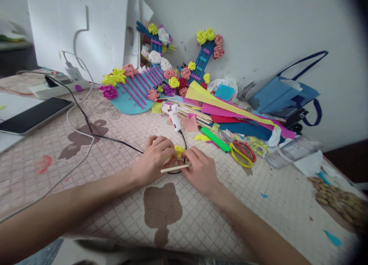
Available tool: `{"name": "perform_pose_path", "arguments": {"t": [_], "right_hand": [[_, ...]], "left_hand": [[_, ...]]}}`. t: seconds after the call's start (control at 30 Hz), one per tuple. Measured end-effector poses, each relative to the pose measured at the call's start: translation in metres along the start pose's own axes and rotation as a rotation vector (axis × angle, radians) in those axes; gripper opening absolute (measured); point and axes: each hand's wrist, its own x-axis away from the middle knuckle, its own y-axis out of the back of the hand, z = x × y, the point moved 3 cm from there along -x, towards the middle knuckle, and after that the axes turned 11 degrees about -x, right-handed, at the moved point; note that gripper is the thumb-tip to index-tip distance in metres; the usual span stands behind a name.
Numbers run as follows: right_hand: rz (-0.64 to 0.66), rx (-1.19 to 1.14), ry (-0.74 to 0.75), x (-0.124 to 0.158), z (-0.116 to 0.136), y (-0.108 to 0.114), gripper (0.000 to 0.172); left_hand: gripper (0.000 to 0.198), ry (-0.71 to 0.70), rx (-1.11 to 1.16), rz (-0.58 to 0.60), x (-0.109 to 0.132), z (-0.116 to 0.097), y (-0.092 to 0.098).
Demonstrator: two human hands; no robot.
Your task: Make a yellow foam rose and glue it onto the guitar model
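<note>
Between my two hands is a small yellow paper flower (179, 151), partly covered by fingers. My left hand (156, 157) pinches it from the left side. My right hand (201, 169) touches its right side, and a thin wooden stick (174, 168) sticks out leftward from between that hand's fingers. Just beyond the hands lies a white glue gun (172, 115) with its black cord (115, 141) running behind them. To the right rest a green utility knife (215, 139) and scissors (243, 154) with red and yellow handles.
Paper-flower guitar shapes (138, 90) lean at the back by the wall. Coloured paper sheets (238, 112) and wooden sticks (198, 115) lie right of them. A phone (34, 115) and power strip (60, 87) are left; a blue bag (281, 94) and peanuts (339, 202) are right.
</note>
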Motion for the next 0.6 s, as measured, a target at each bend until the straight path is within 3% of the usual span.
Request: {"name": "perform_pose_path", "arguments": {"t": [0.3,0.43,0.6], "right_hand": [[0.039,-0.073,-0.056,0.004,-0.002,0.003,0.005],[0.060,-0.162,-0.181,0.007,-0.008,0.010,0.016],[0.077,-0.045,-0.267,0.009,-0.015,0.013,0.018]], "left_hand": [[0.009,-0.003,-0.001,-0.020,0.000,0.001,-0.001],[0.007,0.013,-0.015,-0.043,0.001,0.002,-0.001],[0.009,0.041,0.003,-0.063,0.002,0.003,-0.001]]}}
